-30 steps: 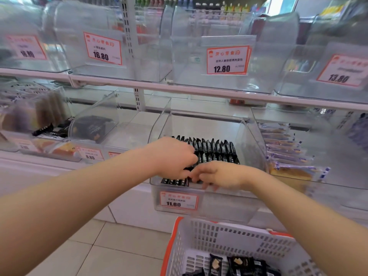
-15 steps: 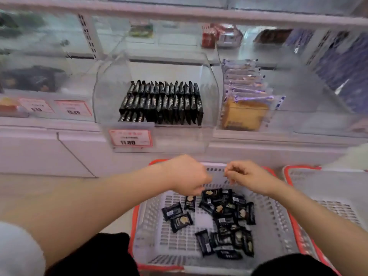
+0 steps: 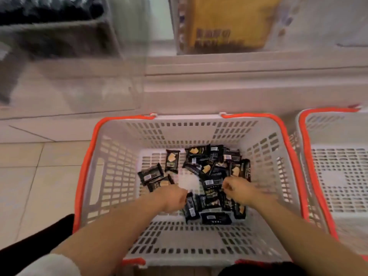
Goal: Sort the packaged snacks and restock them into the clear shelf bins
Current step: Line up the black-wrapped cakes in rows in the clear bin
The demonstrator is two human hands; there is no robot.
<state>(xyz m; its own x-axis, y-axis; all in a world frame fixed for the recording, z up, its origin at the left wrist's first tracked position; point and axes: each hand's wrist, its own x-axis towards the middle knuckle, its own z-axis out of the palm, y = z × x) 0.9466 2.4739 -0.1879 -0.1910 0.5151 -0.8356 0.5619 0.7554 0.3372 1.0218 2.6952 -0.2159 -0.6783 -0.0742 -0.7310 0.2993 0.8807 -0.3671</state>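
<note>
The black snack packets lay loose in a heap at the bottom of my white basket, mostly toward two o'clock, dumped there so I could gather them by the handful. My left hand was curled at a packet's edge; my right hand pinched over the pile, though blur hid exactly what either held. The clear bin waited at eleven o'clock.
</note>
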